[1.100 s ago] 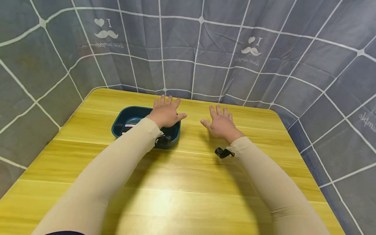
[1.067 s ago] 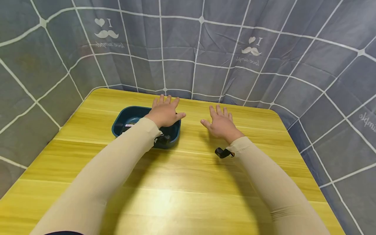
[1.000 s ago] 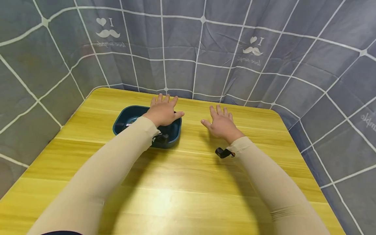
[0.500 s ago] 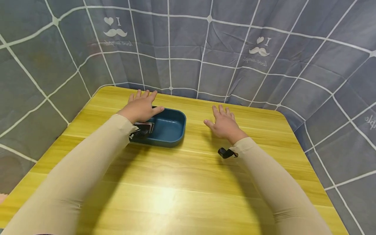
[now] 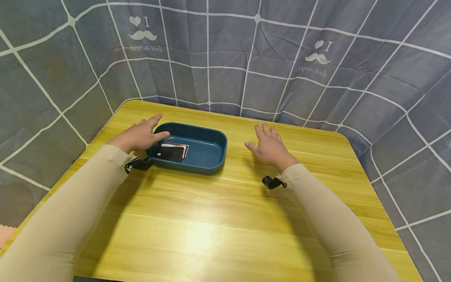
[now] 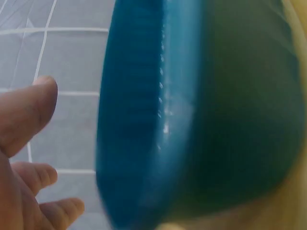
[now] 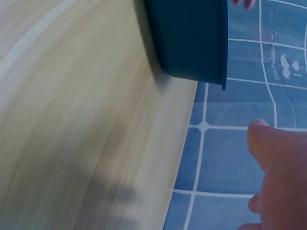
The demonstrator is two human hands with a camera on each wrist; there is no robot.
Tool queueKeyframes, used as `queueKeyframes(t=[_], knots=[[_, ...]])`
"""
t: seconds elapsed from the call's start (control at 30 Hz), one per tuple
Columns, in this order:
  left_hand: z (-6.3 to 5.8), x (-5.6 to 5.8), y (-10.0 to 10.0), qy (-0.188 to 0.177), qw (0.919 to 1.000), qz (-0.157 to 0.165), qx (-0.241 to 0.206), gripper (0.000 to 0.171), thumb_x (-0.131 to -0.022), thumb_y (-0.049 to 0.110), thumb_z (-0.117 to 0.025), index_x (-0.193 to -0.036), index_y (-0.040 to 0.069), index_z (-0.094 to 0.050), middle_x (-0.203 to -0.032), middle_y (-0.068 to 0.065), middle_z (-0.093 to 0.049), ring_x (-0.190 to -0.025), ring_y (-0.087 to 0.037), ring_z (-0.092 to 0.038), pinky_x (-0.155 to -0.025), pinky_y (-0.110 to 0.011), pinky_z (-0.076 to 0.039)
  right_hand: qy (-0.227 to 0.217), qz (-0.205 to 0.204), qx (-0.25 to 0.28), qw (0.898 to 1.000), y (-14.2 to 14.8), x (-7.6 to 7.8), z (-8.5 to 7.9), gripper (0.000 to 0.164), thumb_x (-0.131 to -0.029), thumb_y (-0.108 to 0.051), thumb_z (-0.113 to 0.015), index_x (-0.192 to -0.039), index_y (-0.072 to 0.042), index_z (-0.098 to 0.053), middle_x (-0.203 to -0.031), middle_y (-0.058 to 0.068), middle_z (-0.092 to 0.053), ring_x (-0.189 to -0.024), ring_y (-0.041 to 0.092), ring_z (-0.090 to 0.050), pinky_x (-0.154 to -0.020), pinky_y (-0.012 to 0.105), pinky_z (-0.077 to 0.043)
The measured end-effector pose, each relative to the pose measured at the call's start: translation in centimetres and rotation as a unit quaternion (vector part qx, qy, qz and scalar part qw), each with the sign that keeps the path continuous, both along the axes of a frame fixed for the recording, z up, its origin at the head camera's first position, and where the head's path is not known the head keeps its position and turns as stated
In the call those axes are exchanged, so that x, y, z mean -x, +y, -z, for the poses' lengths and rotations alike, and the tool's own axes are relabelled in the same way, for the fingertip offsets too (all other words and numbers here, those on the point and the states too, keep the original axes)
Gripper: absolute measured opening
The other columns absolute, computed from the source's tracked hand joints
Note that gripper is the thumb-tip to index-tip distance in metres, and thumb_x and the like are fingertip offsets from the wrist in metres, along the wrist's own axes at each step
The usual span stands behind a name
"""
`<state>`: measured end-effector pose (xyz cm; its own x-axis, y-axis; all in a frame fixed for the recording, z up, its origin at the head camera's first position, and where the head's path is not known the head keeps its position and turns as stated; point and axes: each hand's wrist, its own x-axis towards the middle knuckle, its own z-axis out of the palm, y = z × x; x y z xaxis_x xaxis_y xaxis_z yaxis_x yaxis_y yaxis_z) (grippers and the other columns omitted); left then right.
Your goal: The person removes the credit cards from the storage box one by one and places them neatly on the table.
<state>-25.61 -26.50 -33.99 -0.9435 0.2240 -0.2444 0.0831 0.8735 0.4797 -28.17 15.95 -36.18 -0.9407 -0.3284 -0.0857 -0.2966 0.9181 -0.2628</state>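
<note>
A dark blue rectangular tray sits on the wooden table, left of centre in the head view. Inside its left end lies a small stack of cards, a black card on top with lighter ones showing behind it. My left hand is at the tray's left end, fingers extended and thumb toward the tray, holding nothing. In the left wrist view the tray wall fills much of the picture beside the spread fingers. My right hand hovers to the right of the tray, palm down, fingers spread and holding nothing.
The yellow wood-grain table has its far edge against a grey curtain with white grid lines. Black wrist mounts hang under both sleeves. A dark edge shows at the bottom of the head view.
My left hand has moved left from above the tray to its left end, uncovering the tray and the cards. The right hand has stayed almost still. The head view has shifted slightly.
</note>
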Motion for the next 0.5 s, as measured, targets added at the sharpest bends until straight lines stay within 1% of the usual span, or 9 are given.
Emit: queueKeyframes(t=[0.13,0.2,0.27,0.4,0.5], knots=[[1.1,-0.5,-1.4,-0.021,0.9995,-0.003,-0.025,0.095,-0.107,0.063,-0.043,-0.170,0.014,0.008,-0.175,-0.027,0.000,-0.158,-0.058,-0.007,-0.124,-0.075,-0.011,0.001,-0.006,0.005,1.000,-0.5,0.1,-0.1,0.088,-0.108,-0.060,-0.043,-0.170,-0.008,-0.010,-0.177,0.023,-0.003,-0.162,0.050,0.000,-0.132,0.062,-0.003],[1.7,-0.7,-1.9,-0.026,0.9991,-0.005,-0.033,0.094,-0.107,0.064,-0.041,-0.170,0.016,0.008,-0.175,-0.027,-0.001,-0.157,-0.058,-0.012,-0.123,-0.075,-0.015,0.001,-0.009,0.009,1.000,-0.8,0.1,-0.1,0.087,-0.108,-0.058,-0.045,-0.170,-0.008,-0.010,-0.177,0.022,-0.002,-0.163,0.049,0.001,-0.133,0.061,-0.003],[2.4,-0.9,-2.3,-0.027,0.9986,-0.007,-0.044,0.092,-0.107,0.064,-0.041,-0.171,0.018,0.007,-0.175,-0.027,-0.003,-0.156,-0.059,-0.015,-0.123,-0.075,-0.016,0.000,-0.012,0.014,1.000,-1.0,0.1,-0.1,0.087,-0.108,-0.057,-0.046,-0.170,-0.008,-0.010,-0.177,0.022,-0.003,-0.163,0.048,0.001,-0.133,0.060,-0.002],[3.6,-0.9,-2.8,-0.033,0.9961,-0.007,-0.082,0.086,-0.110,0.055,-0.043,-0.171,0.017,0.006,-0.176,-0.025,-0.001,-0.158,-0.057,-0.010,-0.125,-0.074,-0.012,0.001,-0.014,0.018,1.000,-1.5,0.0,-0.1,0.086,-0.108,-0.056,-0.047,-0.170,-0.008,-0.011,-0.177,0.021,-0.004,-0.163,0.047,0.000,-0.133,0.058,-0.003],[4.4,-1.0,-3.0,-0.039,0.9934,-0.007,-0.108,0.085,-0.111,0.050,-0.044,-0.170,0.019,0.008,-0.176,-0.023,0.003,-0.159,-0.056,-0.007,-0.125,-0.074,-0.011,0.003,-0.015,0.015,1.000,-1.9,-0.1,0.0,0.086,-0.108,-0.057,-0.046,-0.170,-0.008,-0.011,-0.177,0.021,-0.005,-0.163,0.047,-0.002,-0.133,0.058,-0.005]])
